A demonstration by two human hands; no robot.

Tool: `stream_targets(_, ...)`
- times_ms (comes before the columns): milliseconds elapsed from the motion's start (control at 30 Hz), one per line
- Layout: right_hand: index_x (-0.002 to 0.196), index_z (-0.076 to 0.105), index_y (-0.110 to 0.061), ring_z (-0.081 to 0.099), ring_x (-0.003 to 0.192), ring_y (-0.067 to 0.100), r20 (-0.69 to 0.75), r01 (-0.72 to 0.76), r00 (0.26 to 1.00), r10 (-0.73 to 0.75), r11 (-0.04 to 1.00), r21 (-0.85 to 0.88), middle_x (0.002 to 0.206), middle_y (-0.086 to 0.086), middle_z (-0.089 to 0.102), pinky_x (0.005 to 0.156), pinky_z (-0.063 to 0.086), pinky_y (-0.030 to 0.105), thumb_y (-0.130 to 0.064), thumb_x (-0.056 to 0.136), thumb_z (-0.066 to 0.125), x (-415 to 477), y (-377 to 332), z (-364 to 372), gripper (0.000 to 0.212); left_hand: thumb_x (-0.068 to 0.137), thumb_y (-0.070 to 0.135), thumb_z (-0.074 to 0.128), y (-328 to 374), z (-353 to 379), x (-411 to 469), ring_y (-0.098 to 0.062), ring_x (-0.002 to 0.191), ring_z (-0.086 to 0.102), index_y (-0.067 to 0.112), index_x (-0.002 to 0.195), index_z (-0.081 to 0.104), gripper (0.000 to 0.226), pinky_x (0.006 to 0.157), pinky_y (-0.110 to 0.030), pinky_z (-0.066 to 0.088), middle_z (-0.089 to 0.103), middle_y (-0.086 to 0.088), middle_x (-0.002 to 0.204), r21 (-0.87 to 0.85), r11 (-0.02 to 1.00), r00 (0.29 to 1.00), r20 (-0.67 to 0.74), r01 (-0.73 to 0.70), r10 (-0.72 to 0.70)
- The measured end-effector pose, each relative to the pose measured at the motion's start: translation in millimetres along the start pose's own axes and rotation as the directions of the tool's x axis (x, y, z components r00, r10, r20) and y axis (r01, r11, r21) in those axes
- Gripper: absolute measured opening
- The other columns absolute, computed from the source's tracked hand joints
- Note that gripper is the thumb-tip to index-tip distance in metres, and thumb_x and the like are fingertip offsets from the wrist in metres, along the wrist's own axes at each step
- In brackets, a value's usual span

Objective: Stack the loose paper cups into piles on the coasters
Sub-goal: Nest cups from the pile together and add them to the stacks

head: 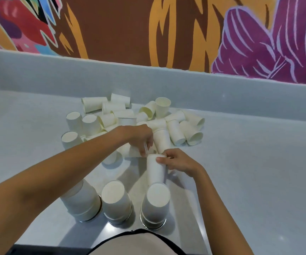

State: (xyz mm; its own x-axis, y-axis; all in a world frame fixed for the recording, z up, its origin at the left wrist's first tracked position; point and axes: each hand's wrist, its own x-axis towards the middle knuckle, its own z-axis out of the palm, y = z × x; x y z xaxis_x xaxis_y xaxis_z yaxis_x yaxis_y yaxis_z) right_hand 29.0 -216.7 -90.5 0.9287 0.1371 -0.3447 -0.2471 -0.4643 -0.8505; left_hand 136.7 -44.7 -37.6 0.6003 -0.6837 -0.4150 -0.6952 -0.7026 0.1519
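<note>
Many loose white paper cups (141,118) lie in a heap at the middle of the grey counter. Three upside-down piles stand near the front edge on round coasters: a left pile (83,201), a middle pile (116,201) and a right pile (155,205). A coaster rim (152,226) shows under the right pile. My right hand (178,161) grips a white cup (155,170) by its rim, just behind the right pile. My left hand (142,138) reaches over the heap, its fingers pinched on another cup (162,140) lying there.
A low grey ledge (148,78) runs along the back of the counter under a painted wall. Bare counter (249,162) stretches to the right of the heap and to its left. The counter's front edge (56,245) is close to my body.
</note>
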Motion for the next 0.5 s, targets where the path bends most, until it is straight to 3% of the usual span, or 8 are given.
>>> stream_targets(167, 0.088, 0.065, -0.011, 0.059, 0.074, 0.011, -0.036, 0.051, 0.998, -0.052, 0.998, -0.023, 0.083, 0.001, 0.064, 0.069, 0.043, 0.022, -0.035, 0.094, 0.056, -19, -25, -30, 0.027, 0.081, 0.029, 0.075, -7, -21, -13, -0.016, 0.098, 0.058, 0.019, 0.106, 0.074, 0.027, 0.089, -0.030, 0.048, 0.068, 0.004, 0.107, -0.126, 0.992, 0.996, -0.080, 0.017, -0.027)
stream_targets(267, 0.083, 0.066, -0.011, 0.051, 0.064, 0.008, -0.202, 0.163, 0.968, -0.151, 0.986, 0.046, 0.071, -0.003, 0.058, 0.060, 0.040, 0.015, -0.028, 0.095, 0.056, -29, -36, -44, 0.023, 0.087, 0.031, 0.069, -8, -27, -20, -0.017, 0.096, 0.059, 0.020, 0.107, 0.074, 0.024, 0.087, -0.029, 0.047, 0.069, 0.005, 0.103, -0.133, 0.991, 0.998, -0.060, 0.006, -0.014)
stream_targets(367, 0.080, 0.068, -0.012, 0.044, 0.060, 0.006, -0.511, 0.358, 0.832, -0.218, 0.914, 0.193, 0.064, -0.010, 0.055, 0.056, 0.038, 0.016, -0.020, 0.094, 0.059, -28, -43, -48, 0.019, 0.085, 0.031, 0.070, -5, -28, -24, -0.017, 0.098, 0.060, 0.019, 0.106, 0.074, 0.025, 0.088, -0.030, 0.048, 0.070, 0.005, 0.103, -0.134, 0.991, 0.998, -0.063, 0.001, -0.009)
stream_targets(433, 0.084, 0.068, -0.018, 0.051, 0.066, 0.005, -0.656, 0.451, 0.706, -0.265, 0.883, 0.129, 0.070, -0.013, 0.061, 0.060, 0.041, 0.016, -0.018, 0.094, 0.059, -21, -46, -42, 0.013, 0.082, 0.030, 0.074, -1, -28, -24, -0.016, 0.096, 0.059, 0.021, 0.104, 0.075, 0.024, 0.086, -0.029, 0.049, 0.070, 0.005, 0.103, -0.130, 0.991, 0.996, -0.092, -0.009, -0.003)
stream_targets(500, 0.090, 0.068, -0.019, 0.057, 0.077, 0.000, -0.681, 0.458, 0.650, -0.336, 0.889, -0.001, 0.086, -0.008, 0.065, 0.067, 0.044, 0.014, -0.018, 0.093, 0.060, -14, -45, -29, 0.009, 0.078, 0.029, 0.078, 0, -27, -21, -0.013, 0.091, 0.058, 0.022, 0.098, 0.076, 0.022, 0.079, -0.025, 0.049, 0.069, 0.006, 0.097, -0.161, 0.987, 0.991, -0.134, -0.028, 0.006)
